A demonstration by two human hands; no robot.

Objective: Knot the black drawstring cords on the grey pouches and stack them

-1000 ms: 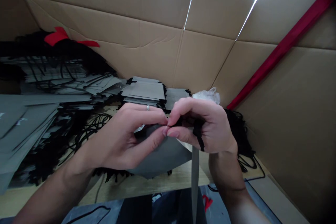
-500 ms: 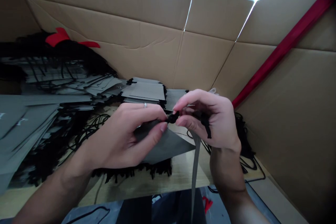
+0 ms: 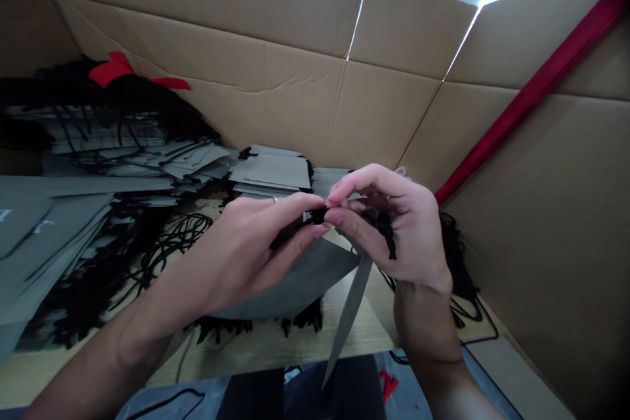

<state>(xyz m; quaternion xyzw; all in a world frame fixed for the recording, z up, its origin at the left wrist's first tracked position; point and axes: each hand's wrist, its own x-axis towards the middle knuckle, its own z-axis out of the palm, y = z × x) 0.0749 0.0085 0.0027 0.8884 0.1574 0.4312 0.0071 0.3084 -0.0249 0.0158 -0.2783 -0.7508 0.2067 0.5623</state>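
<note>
Thumb and forefinger of my left hand [image 3: 256,246], which wears a ring, are closed on a black cord [image 3: 319,215] at what looks like a knot. My right hand [image 3: 398,230] pinches the same cord from the other side, so the fingertips of both hands nearly touch. A black cord end [image 3: 388,236] hangs across the right palm. Below the hands a grey flat piece [image 3: 305,282] is tilted, partly hidden by my left hand. From under the right hand a narrow grey strip [image 3: 349,318] dangles past the table edge.
Stacks of grey flat pieces with black cords [image 3: 73,236] cover the table's left. A smaller stack [image 3: 273,170] stands at the back. Loose black cords lie at right [image 3: 455,262]. Cardboard walls [image 3: 295,79] enclose the table, and a dark red strip [image 3: 531,92] slants down the right one.
My left hand has moved slightly right, its fingertips now meeting the right hand's at the cord. The grey strip's lower end has swung left. My right hand stays nearly in place.
</note>
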